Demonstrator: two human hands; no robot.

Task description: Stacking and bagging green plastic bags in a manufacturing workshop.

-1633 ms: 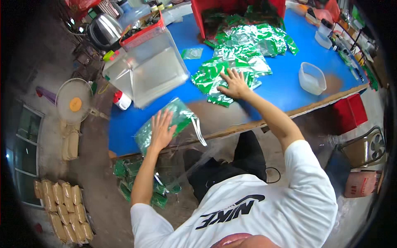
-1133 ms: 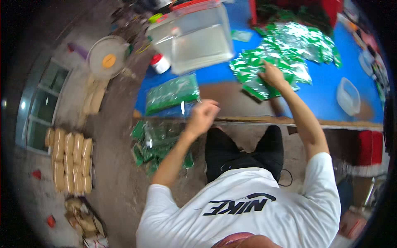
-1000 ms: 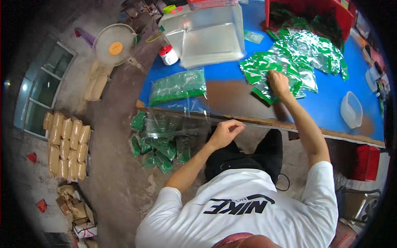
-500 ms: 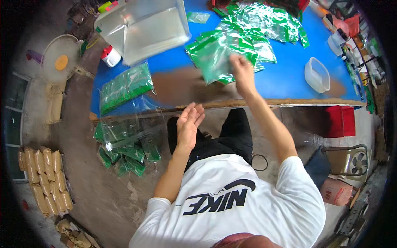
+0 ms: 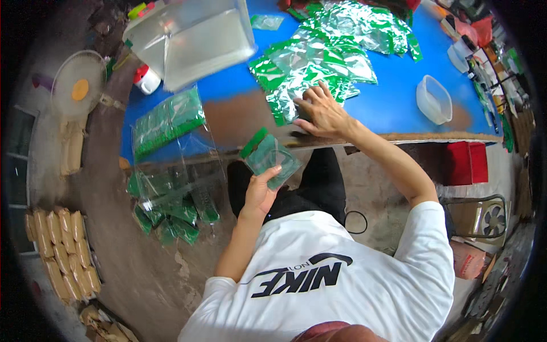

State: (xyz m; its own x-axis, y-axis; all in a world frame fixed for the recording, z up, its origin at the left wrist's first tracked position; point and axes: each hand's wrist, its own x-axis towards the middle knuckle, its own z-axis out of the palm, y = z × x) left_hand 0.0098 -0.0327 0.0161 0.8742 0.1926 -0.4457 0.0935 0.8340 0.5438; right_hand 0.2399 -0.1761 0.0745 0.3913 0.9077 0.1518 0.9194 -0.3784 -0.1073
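My left hand is closed on a clear plastic bag with a green end, thumb on top, just in front of the table edge. My right hand reaches over the near edge of a pile of shiny green-and-clear plastic bags. Its fingers are bent but apart, and I see nothing held in them. To the left, a neat stack of similar bags lies on the blue table, partly inside a large clear sleeve that hangs over the edge. More green bags show below it.
A metal tray and a red-topped white container stand at the table's back left. A clear plastic tub sits on the right. Beyond the left side are a fan and stacked brown packs; a red box is at right.
The bag that was in my right hand over the pile is now in my left hand. My right hand has lowered toward the pile's near edge and its fingers have spread.
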